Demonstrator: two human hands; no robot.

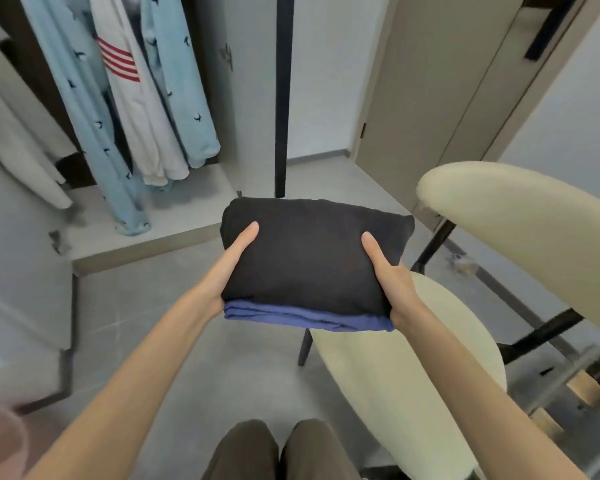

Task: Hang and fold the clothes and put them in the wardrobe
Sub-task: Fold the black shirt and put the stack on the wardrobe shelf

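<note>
Both hands are out in front at mid-frame, holding a folded stack [314, 271] between them in the air above the grey floor [174, 327].

The stack is a folded black garment [312, 247] on top of a folded blue garment [305, 317]. Only the blue one's near edge shows under the black.

The left hand [226, 268] grips the stack's left side, thumb straight and lying flat on the black fabric. Its fingers are hidden underneath.

The right hand [388, 271] grips the right side the same way, thumb on top pointing away and fingers out of sight below. Neither hand is spread wide, and each clamps the edge of the stack between thumb and palm.

The stack is held roughly level, not touching anything but the hands.

An open wardrobe [191, 206] is ahead and to the left, its base ledge just beyond the stack's far-left corner. Hanging inside are a light blue patterned garment [90, 133] and a white garment with red stripes [132, 109], their hems near the wardrobe base.

A black vertical strip [283, 98] is straight ahead, behind the stack. A beige door [426, 84] is on the right.

The cream chair [406, 368] is on the right, its seat partly under the right hand and its backrest further right. Brown trousers [257, 452] on the person's legs show at the bottom edge.
</note>
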